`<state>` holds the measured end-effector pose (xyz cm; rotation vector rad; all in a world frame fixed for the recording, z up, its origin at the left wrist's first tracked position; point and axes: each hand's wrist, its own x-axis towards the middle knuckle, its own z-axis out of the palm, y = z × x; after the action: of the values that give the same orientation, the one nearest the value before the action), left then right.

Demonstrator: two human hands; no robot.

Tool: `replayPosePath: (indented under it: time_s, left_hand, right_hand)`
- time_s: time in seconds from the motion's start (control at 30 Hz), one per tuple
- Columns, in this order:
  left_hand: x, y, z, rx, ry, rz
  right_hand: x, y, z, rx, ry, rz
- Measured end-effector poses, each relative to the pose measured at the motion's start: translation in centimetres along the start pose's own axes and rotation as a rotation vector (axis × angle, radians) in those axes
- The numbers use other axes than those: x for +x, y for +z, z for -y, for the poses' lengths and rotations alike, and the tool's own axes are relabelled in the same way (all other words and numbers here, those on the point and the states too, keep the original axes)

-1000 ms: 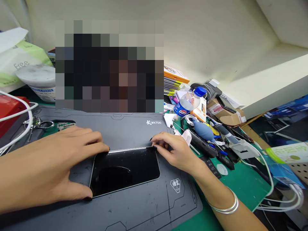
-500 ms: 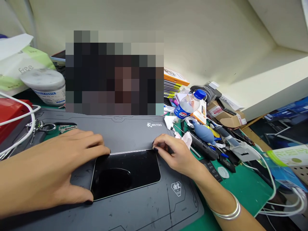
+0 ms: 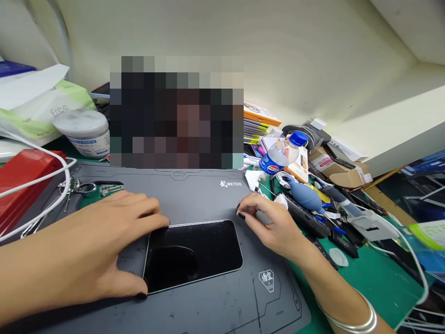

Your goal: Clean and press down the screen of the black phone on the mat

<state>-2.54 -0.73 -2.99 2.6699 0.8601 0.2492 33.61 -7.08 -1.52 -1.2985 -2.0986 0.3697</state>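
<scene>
A black smartphone [image 3: 194,253] lies screen up on a grey work mat [image 3: 194,190]. My left hand [image 3: 100,241] rests on the mat and holds the phone's left end, the thumb at its near corner and the fingers along its far corner. My right hand [image 3: 267,222] hovers just off the phone's far right corner, its fingertips pinched together; whatever is between them is too small to make out.
A red box [image 3: 21,185] with white cables lies at the left, with a white tub [image 3: 85,132] and tissue pack [image 3: 38,106] behind. Right of the mat sit a plastic bottle [image 3: 283,153], a blue air blower [image 3: 308,197], tools, boxes and stacked packs [image 3: 259,125] on a green surface [image 3: 365,273].
My right hand's pinched fingertips have lifted from the phone's far right corner and drawn slightly up and away. The left hand keeps its hold.
</scene>
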Motion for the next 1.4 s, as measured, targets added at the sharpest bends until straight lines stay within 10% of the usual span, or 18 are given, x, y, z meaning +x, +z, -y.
replayPosePath:
  time_s: [1.4]
  left_hand:
    - [0.3, -0.8, -0.1, -0.016, -0.006, 0.036]
  right_hand:
    - [0.1, 1.2, 0.4, 0.097, 0.182, 0.098]
